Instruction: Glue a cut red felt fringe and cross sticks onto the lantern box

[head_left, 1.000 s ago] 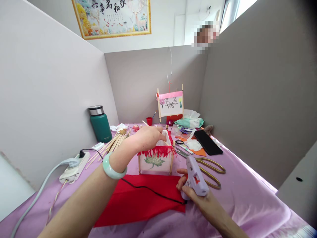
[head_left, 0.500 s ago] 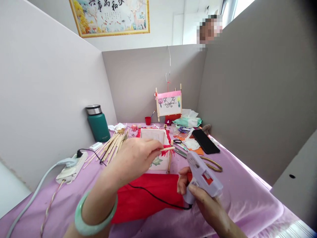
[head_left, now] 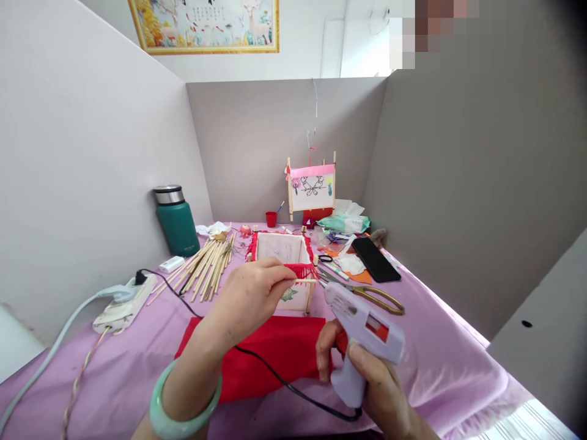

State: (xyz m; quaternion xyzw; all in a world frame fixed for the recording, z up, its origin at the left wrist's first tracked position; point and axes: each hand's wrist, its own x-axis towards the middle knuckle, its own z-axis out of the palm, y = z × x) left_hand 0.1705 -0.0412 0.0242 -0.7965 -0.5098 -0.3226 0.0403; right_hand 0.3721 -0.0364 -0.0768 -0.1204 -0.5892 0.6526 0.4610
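Observation:
My left hand (head_left: 261,290), with a pale green bangle (head_left: 183,403) on the wrist, pinches a short thin wooden stick (head_left: 306,281) that points right. My right hand (head_left: 362,366) is wrapped round a lilac hot glue gun (head_left: 367,330). Its nozzle is right at the free end of the stick; whether they touch I cannot tell. Behind my left hand stands a box-shaped lantern frame (head_left: 300,299) of wooden sticks with white drawn-on panels and red fringe (head_left: 300,271) along its top edges. Part of the lantern is hidden by my hand.
Red cloth (head_left: 275,342) lies in front, crossed by the black cord (head_left: 293,385). Wooden sticks (head_left: 211,269), a power strip (head_left: 126,305) and a green bottle (head_left: 178,223) are on the left. Scissors (head_left: 380,299) and a phone (head_left: 376,260) lie right. A finished-looking lantern (head_left: 312,189) hangs behind.
The glue gun has moved left and its nozzle has come to the stick's end. The stick has dropped slightly in my left hand. The view has shifted a little.

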